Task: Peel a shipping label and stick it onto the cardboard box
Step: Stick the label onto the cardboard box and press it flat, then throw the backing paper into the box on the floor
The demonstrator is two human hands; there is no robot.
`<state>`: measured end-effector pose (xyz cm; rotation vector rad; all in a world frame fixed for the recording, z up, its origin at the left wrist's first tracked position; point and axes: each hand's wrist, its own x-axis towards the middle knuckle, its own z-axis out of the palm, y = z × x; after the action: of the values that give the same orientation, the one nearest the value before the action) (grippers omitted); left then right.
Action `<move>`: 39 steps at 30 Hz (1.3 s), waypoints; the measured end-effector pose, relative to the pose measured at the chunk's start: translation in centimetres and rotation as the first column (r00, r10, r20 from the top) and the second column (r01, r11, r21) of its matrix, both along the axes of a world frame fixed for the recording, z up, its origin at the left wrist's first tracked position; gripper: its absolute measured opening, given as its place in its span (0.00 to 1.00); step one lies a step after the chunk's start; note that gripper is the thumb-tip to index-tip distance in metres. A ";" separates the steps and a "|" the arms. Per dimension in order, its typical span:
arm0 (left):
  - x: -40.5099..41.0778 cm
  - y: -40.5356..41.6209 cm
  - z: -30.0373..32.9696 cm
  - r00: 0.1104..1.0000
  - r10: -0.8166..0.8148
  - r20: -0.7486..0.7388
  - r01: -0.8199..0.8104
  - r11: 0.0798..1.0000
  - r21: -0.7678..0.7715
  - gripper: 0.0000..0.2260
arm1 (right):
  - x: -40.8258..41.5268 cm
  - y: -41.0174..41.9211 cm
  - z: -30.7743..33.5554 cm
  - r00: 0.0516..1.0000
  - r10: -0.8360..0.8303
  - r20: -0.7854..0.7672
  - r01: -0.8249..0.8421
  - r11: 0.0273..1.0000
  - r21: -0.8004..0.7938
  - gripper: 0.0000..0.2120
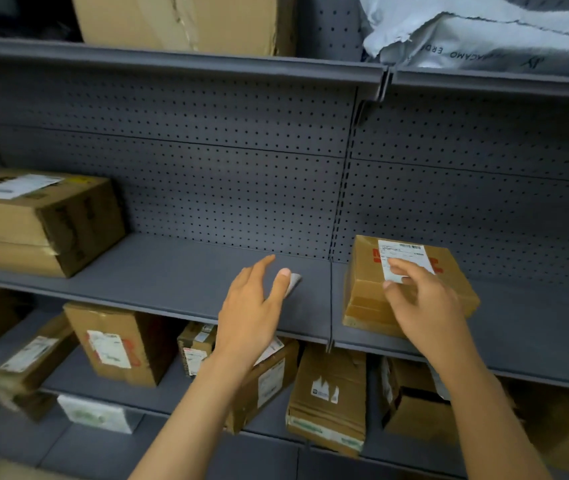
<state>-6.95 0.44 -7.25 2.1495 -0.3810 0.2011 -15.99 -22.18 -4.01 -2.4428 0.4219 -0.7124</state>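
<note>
Right hand [418, 299], fingers spread, is pressing 1 label [404, 259] onto box [408, 289] on shelf [172, 275]; left hand [255, 306] is pinching a paper scrap [294, 282].

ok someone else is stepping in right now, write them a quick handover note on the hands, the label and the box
Left hand: over the middle shelf, fingers spread, a small crumpled white scrap at the thumb tip, likely the peeled backing; whether it is gripped is unclear.
Right hand: fingertips pressing the lower edge of the shipping label.
Cardboard box: sits on the same shelf, right of the left hand, label on its top face.
Done: label peeled and laid on the box.
Left: smooth the label down fully, then get rid of the scrap.
</note>
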 end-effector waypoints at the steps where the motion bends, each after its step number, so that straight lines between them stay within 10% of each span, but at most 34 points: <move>1: -0.1 1.0 -0.2 1.000 0.027 0.009 -0.027 1.000 -0.003 0.26 | 0.8 0.7 -0.3 1.000 0.031 -0.002 -0.031 1.000 0.005 0.19; 12: 4.3 3.8 -6.2 0.994 0.105 -0.017 -0.089 0.906 0.414 0.23 | 11.8 8.0 -8.8 0.901 0.253 -0.353 -0.249 0.967 0.058 0.21; 22: 7.1 -0.8 -10.7 0.981 0.184 -0.062 -0.131 0.863 0.488 0.19 | 13.2 8.3 -12.0 0.849 0.255 -0.463 -0.328 0.941 -0.082 0.23; 39: 5.7 4.1 -4.6 0.939 0.168 0.299 -0.314 0.768 0.558 0.12 | 12.3 11.2 -8.0 0.954 0.291 -0.070 -0.295 0.874 -0.386 0.13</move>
<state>-1.28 4.57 -11.88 2.8237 -0.3225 0.5488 -3.73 -11.01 -12.01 -2.7995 -0.1086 -0.7049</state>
